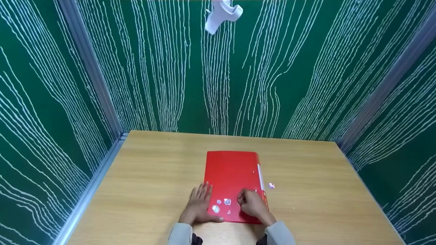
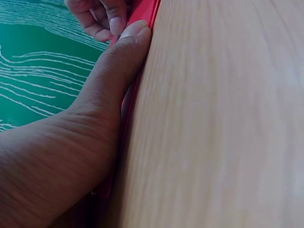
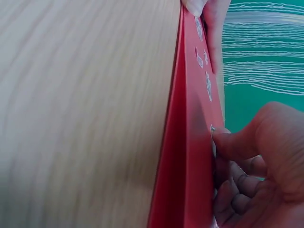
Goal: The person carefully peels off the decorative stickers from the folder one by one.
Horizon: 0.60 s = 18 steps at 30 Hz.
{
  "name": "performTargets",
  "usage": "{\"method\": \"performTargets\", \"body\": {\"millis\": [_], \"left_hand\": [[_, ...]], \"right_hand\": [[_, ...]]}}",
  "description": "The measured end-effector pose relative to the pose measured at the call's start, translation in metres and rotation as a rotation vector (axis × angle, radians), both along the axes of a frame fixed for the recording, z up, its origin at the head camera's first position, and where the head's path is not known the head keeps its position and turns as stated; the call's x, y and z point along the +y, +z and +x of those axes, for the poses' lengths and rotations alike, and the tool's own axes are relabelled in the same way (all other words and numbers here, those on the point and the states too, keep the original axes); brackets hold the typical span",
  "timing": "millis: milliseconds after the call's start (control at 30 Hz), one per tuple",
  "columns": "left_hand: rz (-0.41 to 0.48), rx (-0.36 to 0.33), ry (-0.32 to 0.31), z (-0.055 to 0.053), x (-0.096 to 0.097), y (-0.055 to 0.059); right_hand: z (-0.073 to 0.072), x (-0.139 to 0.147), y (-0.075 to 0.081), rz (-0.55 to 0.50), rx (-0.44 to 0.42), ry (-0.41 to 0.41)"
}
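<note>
A red binder point(image 1: 231, 173) lies on the table, its white-labelled spine at the right. Several small shiny stickers point(image 1: 216, 209) are on the lower part of its cover; they also show in the right wrist view as silvery patches point(image 3: 208, 86). My left hand point(image 1: 201, 206) rests with spread fingers along the binder's left edge, its thumb point(image 2: 133, 38) lying on the near edge. Over the lower right of the cover, my right hand point(image 1: 252, 203) has its fingers curled. Its thumb and forefinger pinch a small shiny sticker point(image 3: 212, 128) at the cover, mostly hidden by the fingers.
One more shiny piece point(image 1: 271, 185) lies on the wooden table point(image 1: 153, 177), right of the spine. Green panels point(image 1: 194, 95) with white wavy lines stand behind and at both sides, joined by metal posts point(image 1: 97, 68). A white bracket point(image 1: 221, 15) hangs at the top.
</note>
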<state>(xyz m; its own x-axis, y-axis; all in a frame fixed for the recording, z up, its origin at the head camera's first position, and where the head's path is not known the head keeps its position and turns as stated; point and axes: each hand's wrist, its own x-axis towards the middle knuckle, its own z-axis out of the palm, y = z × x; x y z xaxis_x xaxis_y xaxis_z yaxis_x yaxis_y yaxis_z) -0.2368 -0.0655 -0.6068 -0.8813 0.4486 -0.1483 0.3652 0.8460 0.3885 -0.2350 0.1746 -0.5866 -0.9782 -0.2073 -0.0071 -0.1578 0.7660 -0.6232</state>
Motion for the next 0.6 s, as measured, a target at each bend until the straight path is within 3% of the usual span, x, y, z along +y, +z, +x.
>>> {"method": "performTargets", "body": {"millis": [600], "left_hand": [[-0.005, -0.006, 0.004, 0.0013, 0.0002, 0.0022]], "right_hand": [[-0.0017, 0.003, -0.0023, -0.1, 0.0, -0.011]]}}
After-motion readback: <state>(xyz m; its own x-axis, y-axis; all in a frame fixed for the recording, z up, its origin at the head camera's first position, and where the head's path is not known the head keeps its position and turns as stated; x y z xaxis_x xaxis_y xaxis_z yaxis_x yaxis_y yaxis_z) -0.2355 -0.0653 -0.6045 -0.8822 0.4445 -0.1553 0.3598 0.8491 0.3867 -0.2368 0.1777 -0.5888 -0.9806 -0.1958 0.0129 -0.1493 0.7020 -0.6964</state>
